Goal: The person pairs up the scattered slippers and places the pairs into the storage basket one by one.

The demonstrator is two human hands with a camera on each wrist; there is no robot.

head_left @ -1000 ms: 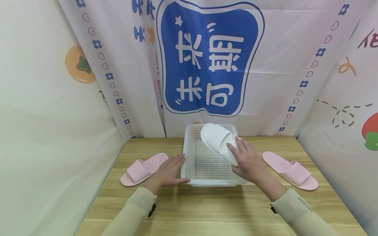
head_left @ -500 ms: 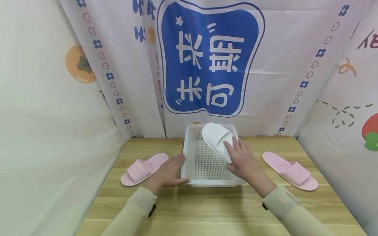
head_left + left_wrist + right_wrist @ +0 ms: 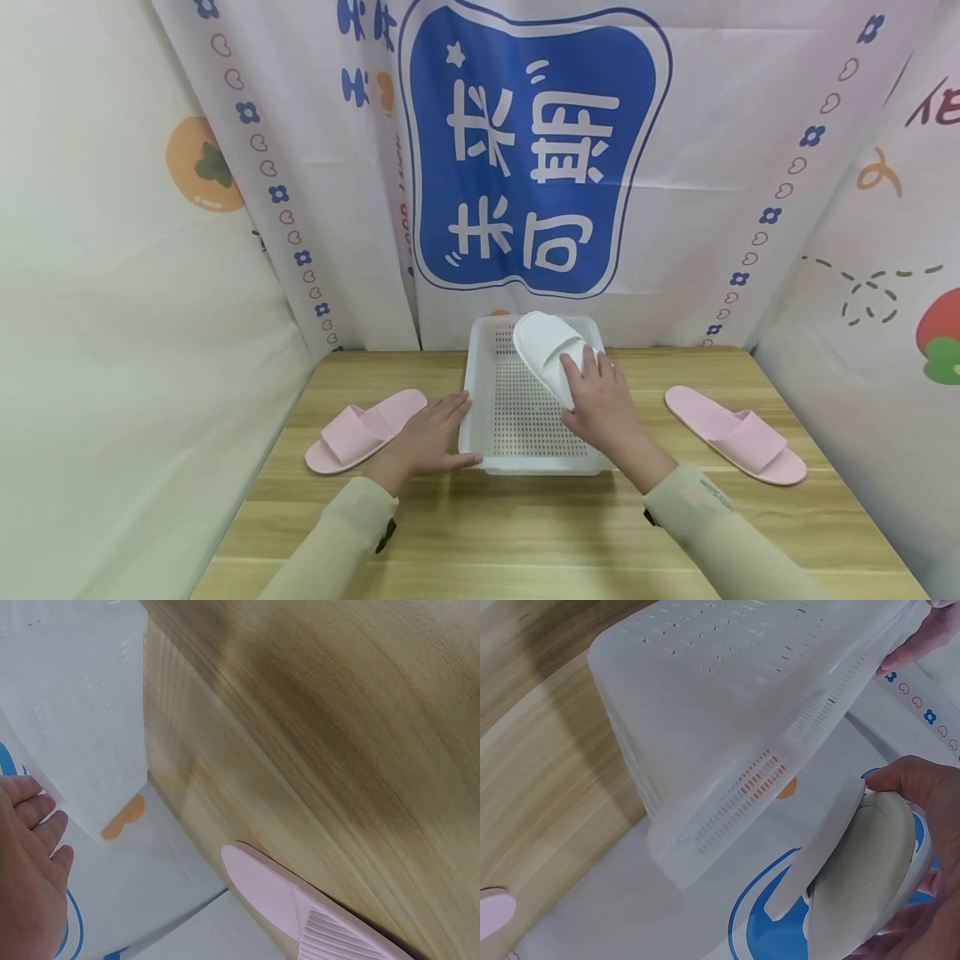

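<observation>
Head view: the person's left arm reaches forward, its hand (image 3: 431,437) palm down, fingers extended and thumb apart, resting at the left edge of one white basket (image 3: 528,463). The right arm angles inward from the lower right; its hand (image 3: 606,410) pinches one white slipper (image 3: 546,343) by one end, thumb on one side and fingers on the other, holding it tilted above the basket. Two pink slippers lie on the table (image 3: 525,537), one left of the basket (image 3: 363,432), one right (image 3: 737,435).
</observation>
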